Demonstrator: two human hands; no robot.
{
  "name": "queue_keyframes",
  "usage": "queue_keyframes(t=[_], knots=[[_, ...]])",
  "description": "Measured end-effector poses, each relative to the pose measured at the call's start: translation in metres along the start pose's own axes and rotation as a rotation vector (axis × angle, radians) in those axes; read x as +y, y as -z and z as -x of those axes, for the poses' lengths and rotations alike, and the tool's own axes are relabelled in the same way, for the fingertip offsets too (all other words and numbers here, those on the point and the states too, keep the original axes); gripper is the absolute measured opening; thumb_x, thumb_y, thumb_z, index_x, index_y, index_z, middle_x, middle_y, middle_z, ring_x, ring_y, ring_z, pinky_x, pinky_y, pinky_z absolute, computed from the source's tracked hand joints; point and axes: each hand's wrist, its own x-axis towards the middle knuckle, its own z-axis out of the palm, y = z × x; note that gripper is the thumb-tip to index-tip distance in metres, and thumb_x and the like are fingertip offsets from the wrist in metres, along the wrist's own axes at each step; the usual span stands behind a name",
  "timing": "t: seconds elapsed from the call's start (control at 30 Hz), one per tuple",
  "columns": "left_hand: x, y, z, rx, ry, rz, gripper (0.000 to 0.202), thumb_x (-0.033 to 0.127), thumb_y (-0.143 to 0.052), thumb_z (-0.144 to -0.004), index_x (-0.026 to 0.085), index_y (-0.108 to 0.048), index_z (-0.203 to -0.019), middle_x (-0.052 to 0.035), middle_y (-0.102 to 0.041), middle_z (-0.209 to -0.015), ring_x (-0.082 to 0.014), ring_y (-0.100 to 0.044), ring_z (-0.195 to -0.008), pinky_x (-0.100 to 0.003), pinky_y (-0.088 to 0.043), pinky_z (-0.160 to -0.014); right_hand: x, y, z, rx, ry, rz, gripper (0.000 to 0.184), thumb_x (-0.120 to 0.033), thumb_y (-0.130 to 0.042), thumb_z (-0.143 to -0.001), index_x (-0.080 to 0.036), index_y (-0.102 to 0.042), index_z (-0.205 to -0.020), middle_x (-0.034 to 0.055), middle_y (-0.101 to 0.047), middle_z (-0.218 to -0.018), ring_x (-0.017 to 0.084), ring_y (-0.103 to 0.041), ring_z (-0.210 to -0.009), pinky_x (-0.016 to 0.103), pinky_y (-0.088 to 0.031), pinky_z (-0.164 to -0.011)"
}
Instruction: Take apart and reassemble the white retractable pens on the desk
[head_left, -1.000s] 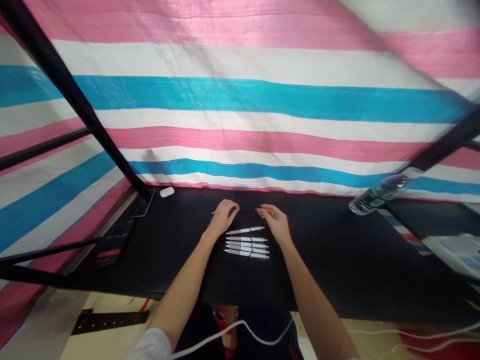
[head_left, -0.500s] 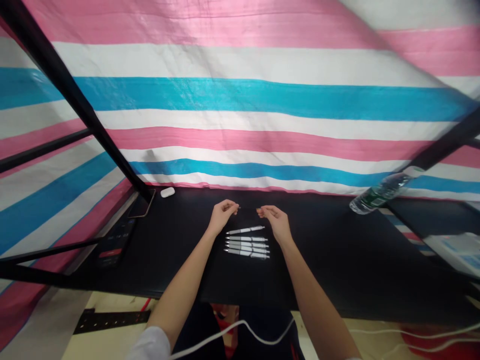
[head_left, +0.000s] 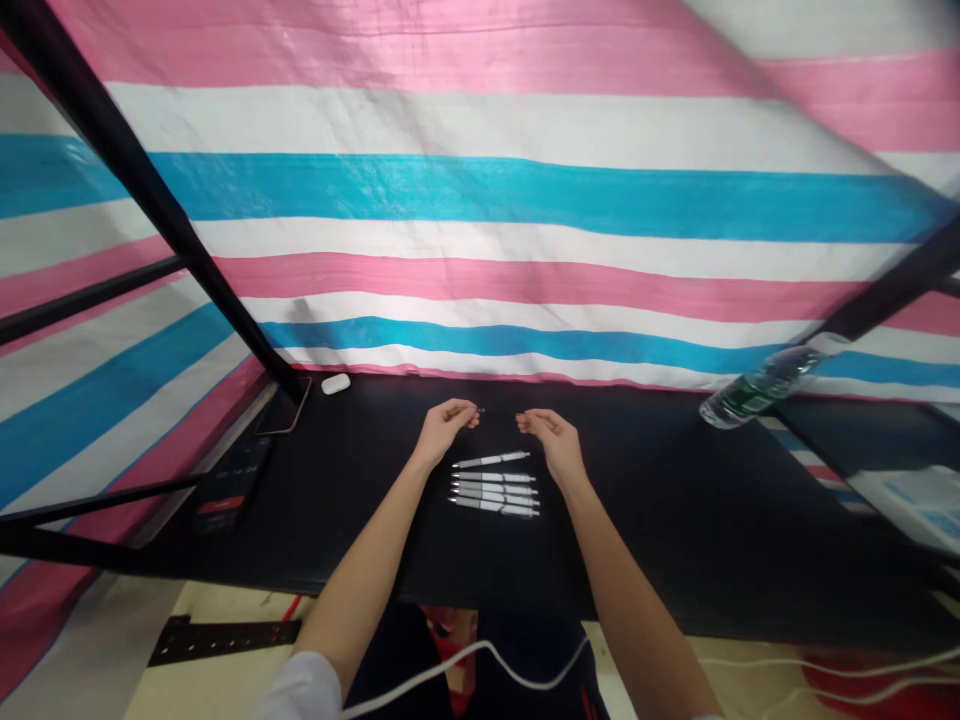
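Note:
Above the pens, my left hand [head_left: 448, 430] is closed in a pinch. A tiny metallic, spring-like piece [head_left: 481, 410] sticks out from its fingertips toward the right. My right hand [head_left: 553, 440] pinches a small brass-coloured piece [head_left: 519, 416], most of it hidden by the fingers. A short gap separates the two hands. Nearer to me lies a white and grey pen [head_left: 491, 460], slightly tilted, its tip to the left. Below it, several like pens [head_left: 495, 490] lie close together in a row, tips also to the left.
On the black table [head_left: 660, 530], a white case [head_left: 335, 384] and a phone [head_left: 289, 408] sit at the back left. A clear bottle [head_left: 757, 390] with a green label is at the back right. Black frame bars [head_left: 169, 215] flank the table; a white cable [head_left: 517, 680] crosses my lap.
Both hands have shifted very slightly, the right a little to the right, so the gap between them is a touch wider. The pens have not moved.

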Motion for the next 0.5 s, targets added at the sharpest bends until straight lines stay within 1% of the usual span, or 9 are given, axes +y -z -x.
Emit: queue_keyframes(t=[0.07, 0.13, 0.23, 0.33, 0.5], knots=[[0.002, 0.001, 0.0, 0.043, -0.02, -0.034, 0.031, 0.042, -0.073, -0.071, 0.013, -0.066, -0.077, -0.0026, -0.065, -0.066, -0.0114, -0.059, -0.059, -0.025, -0.046, -0.059, -0.001, 0.001, -0.001, 0.019, 0.005, -0.008, 0.027, -0.04, -0.078, -0.066, -0.018, -0.07, -0.08, 0.006, -0.074, -0.077, 0.018, -0.067, -0.067, 0.036, -0.055, -0.072], [0.004, 0.003, -0.001, 0.103, -0.031, -0.045, 0.034, 0.047, -0.069, -0.073, 0.014, -0.062, -0.069, -0.0005, -0.059, -0.059, -0.009, -0.053, -0.052, -0.022, -0.041, -0.051, -0.001, 0.002, -0.001, 0.043, 0.007, -0.028, 0.027, -0.039, -0.078, -0.066, -0.017, -0.07, -0.079, 0.0059, -0.074, -0.076, 0.018, -0.067, -0.067, 0.036, -0.055, -0.072], [0.004, 0.007, -0.003, 0.172, -0.034, -0.013, 0.04, 0.05, -0.065, -0.076, 0.014, -0.056, -0.062, 0.0021, -0.051, -0.053, -0.0068, -0.045, -0.046, -0.021, -0.034, -0.044, -0.003, 0.004, -0.003, 0.078, 0.007, -0.087, 0.027, -0.039, -0.079, -0.064, -0.017, -0.069, -0.078, 0.0053, -0.073, -0.075, 0.018, -0.067, -0.069, 0.034, -0.055, -0.07], [0.004, 0.012, -0.006, 0.177, -0.035, 0.045, 0.037, 0.048, -0.068, -0.075, 0.014, -0.057, -0.064, 0.0022, -0.051, -0.054, -0.0067, -0.045, -0.047, -0.021, -0.034, -0.045, -0.004, 0.006, -0.004, 0.093, -0.001, -0.143, 0.027, -0.038, -0.08, -0.062, -0.018, -0.068, -0.076, 0.004, -0.073, -0.072, 0.017, -0.067, -0.069, 0.032, -0.055, -0.068], [0.004, 0.014, -0.006, 0.161, -0.025, 0.139, 0.028, 0.036, -0.076, -0.067, 0.014, -0.065, -0.079, 0.0007, -0.059, -0.063, -0.0083, -0.053, -0.055, -0.022, -0.04, -0.054, -0.005, 0.007, -0.005, 0.096, 0.004, -0.157, 0.028, -0.038, -0.081, -0.061, -0.018, -0.069, -0.076, 0.0041, -0.073, -0.071, 0.016, -0.067, -0.069, 0.031, -0.055, -0.068]])
